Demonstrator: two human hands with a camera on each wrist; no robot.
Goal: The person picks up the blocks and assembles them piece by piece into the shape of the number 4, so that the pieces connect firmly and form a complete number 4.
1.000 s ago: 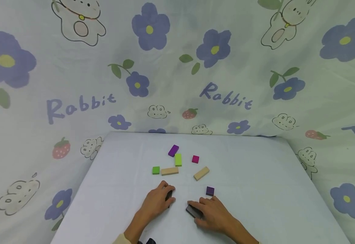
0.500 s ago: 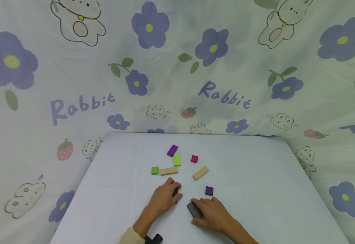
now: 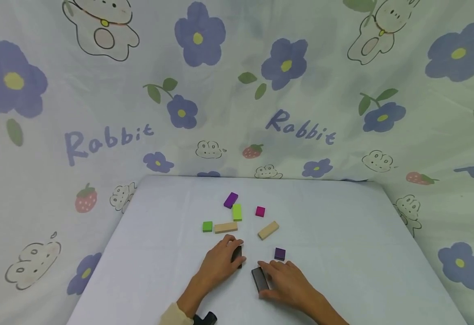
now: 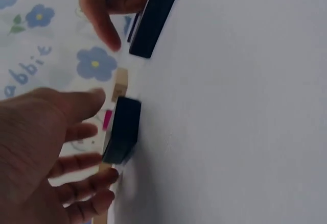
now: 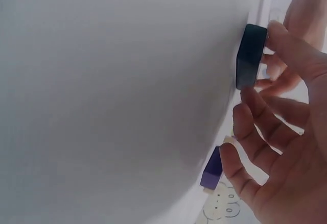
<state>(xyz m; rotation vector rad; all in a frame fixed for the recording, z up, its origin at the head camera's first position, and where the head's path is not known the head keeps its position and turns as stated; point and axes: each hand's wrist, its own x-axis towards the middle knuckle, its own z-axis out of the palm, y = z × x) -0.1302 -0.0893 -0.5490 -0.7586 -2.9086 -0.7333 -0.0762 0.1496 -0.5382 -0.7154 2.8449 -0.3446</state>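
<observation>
In the head view, a black block [image 3: 237, 257] lies on the table under my left hand [image 3: 217, 262]. In the left wrist view my left thumb stands a little apart from that block, with the fingers spread beside its other end. To the right, my right hand [image 3: 289, 282] pinches a second dark grey-black block [image 3: 260, 280] between thumb and index finger, one at each end. The right wrist view shows this block [image 5: 250, 58] with the thumb at its upper end and a fingertip at its lower end. A dark purple block [image 3: 279, 253] lies just beyond the right hand.
Farther back lie a green block [image 3: 207, 226], two wooden blocks, one plain [image 3: 226, 227] and one slanted [image 3: 268, 230], a lime block [image 3: 237, 212], a purple block [image 3: 231, 200] and a magenta block [image 3: 260, 211]. A patterned cloth [image 3: 228, 90] hangs behind the white table [image 3: 334, 225].
My left hand has moved right with its black block, which shows more now. Under the right hand, the other dark block has turned so its long side points more away from me.
</observation>
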